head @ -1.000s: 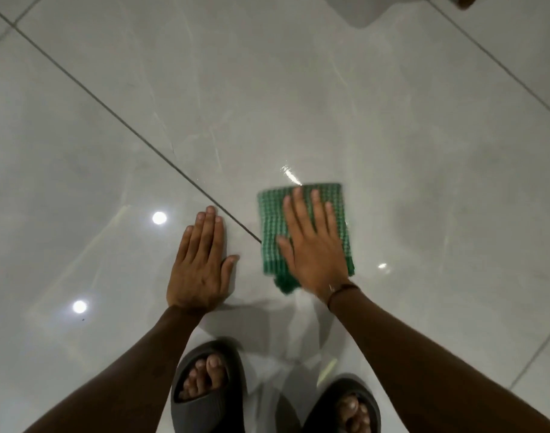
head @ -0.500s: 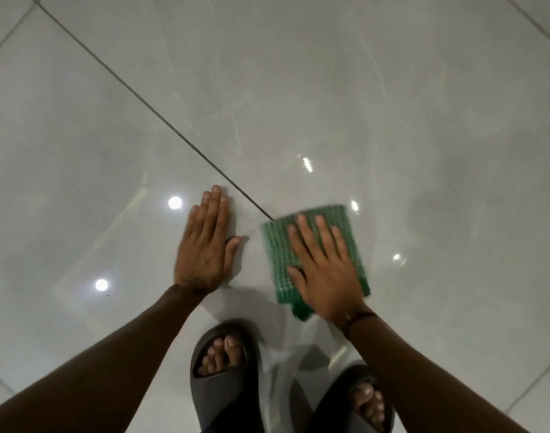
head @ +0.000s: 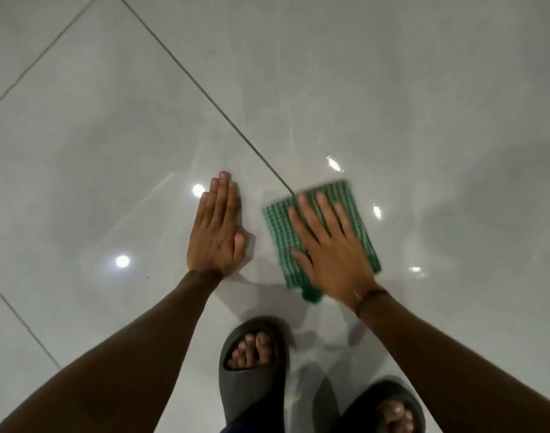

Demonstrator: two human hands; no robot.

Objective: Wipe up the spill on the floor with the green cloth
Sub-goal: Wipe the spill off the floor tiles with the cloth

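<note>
The green cloth (head: 278,232) lay flat on the glossy tiled floor (head: 392,89), its edges blurred. A dark grout line (head: 205,92) ran up to the cloth's far edge. The right hand (head: 333,264) pressed down on the cloth with straight, spread fingers, grasping nothing. Just left of the cloth, apart from it, the left hand (head: 216,235) rested flat on the tile, fingers straight and together. Nearer than the cloth stood two dark slippers (head: 252,382).
</note>
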